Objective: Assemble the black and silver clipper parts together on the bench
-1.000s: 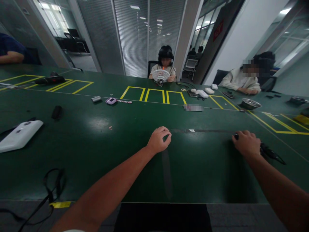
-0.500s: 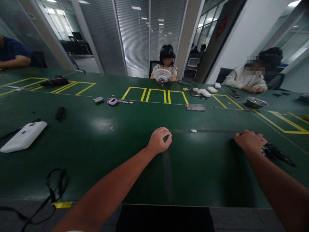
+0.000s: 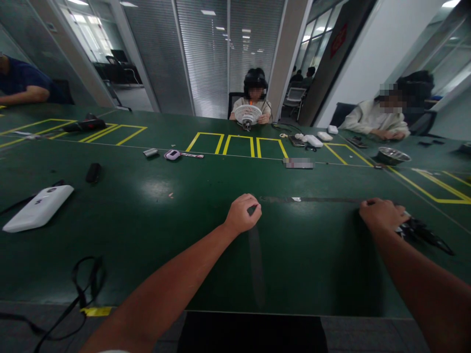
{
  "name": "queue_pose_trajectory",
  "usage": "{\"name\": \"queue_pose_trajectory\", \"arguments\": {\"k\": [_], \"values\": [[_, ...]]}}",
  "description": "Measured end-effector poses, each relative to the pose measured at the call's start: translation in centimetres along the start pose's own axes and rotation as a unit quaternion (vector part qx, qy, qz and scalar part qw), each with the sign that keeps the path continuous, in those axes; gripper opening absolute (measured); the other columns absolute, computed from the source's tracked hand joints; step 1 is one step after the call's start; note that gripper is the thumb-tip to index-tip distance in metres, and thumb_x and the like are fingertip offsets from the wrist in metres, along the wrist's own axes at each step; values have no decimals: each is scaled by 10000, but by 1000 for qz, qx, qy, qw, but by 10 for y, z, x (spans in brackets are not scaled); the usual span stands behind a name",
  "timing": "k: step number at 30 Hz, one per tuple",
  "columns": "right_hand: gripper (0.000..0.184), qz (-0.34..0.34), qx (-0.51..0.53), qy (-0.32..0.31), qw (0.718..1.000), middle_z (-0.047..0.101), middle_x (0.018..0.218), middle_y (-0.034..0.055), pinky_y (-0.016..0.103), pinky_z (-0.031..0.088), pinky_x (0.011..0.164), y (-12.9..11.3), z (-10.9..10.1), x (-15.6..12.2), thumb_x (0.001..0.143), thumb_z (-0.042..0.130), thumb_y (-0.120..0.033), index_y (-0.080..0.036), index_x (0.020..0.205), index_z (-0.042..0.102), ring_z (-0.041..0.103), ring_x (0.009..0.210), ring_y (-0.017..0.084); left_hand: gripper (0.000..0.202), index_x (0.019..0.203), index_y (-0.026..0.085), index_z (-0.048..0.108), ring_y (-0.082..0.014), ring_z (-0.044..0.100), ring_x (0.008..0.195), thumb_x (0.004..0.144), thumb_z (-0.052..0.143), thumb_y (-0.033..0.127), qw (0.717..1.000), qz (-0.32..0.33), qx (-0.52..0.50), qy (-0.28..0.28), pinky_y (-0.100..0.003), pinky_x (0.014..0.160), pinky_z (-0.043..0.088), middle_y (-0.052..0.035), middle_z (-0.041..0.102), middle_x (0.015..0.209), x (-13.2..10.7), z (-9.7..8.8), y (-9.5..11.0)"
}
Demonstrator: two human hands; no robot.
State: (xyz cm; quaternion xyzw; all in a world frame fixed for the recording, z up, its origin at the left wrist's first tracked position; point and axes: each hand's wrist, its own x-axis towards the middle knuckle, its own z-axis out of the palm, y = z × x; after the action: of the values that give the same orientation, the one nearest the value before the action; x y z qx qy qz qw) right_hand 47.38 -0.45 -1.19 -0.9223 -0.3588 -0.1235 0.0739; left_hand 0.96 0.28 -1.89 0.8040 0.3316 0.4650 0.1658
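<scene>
My left hand (image 3: 243,214) rests on the green table (image 3: 301,264), its fingers curled in and the thumb tip meeting the forefinger. Green shows through the small gap inside the curl, and I see no object there. Just beyond its fingertips begins a dark strip of tape (image 3: 327,200) on the tabletop, with a small white scrap (image 3: 296,199) on it. At the strip's other end lies my right hand (image 3: 382,214), palm down with fingers bent under. A bundle of black cable (image 3: 423,233) sticks out beside it; whatever is beneath those fingers is hidden.
To the left are a white flat device (image 3: 39,208), a small black case (image 3: 93,172) and a black strap (image 3: 79,279) over the table edge. Farther off lie a lilac gadget (image 3: 172,155) and a metal bowl (image 3: 393,156). Across, a person holds a white fan-like object (image 3: 248,114).
The whole view has shifted slightly. Both hands keep nearly the same pose and place on the table.
</scene>
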Motion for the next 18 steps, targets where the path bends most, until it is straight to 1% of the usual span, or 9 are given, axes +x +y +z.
{"name": "queue_pose_trajectory", "arguments": {"k": [3,8,13,18], "values": [[415,3,3,-16,1000,549,1206,229,575,258,869,0,-1,3,812,477,-434,-202,1055,720,371,1131,412,155,748,155,625,-174,575,754,863,530,197,1000,0,0,0,-326,717,488,-60,617,775,0,0,-1],[381,-23,-13,-22,999,533,1237,223,588,235,881,0,-2,2,799,508,-406,-215,1048,724,355,1149,418,163,732,159,614,-174,573,754,863,527,199,1000,1,-1,-1,-325,727,480,-57,611,766,1,-1,-1],[399,-26,-18,-61,998,497,1284,228,606,217,889,0,-5,6,806,511,-416,-219,1088,712,326,1180,436,168,732,158,614,-173,568,745,867,525,201,1000,-4,0,-9,-326,722,480,-56,613,764,0,-1,-2],[406,-20,-23,-94,995,496,1280,228,610,225,888,-2,-12,10,802,516,-411,-226,1113,702,328,1199,444,182,738,153,620,-166,562,726,878,519,210,1000,-14,-6,-20,-315,697,475,-52,610,757,0,0,-1]]}}
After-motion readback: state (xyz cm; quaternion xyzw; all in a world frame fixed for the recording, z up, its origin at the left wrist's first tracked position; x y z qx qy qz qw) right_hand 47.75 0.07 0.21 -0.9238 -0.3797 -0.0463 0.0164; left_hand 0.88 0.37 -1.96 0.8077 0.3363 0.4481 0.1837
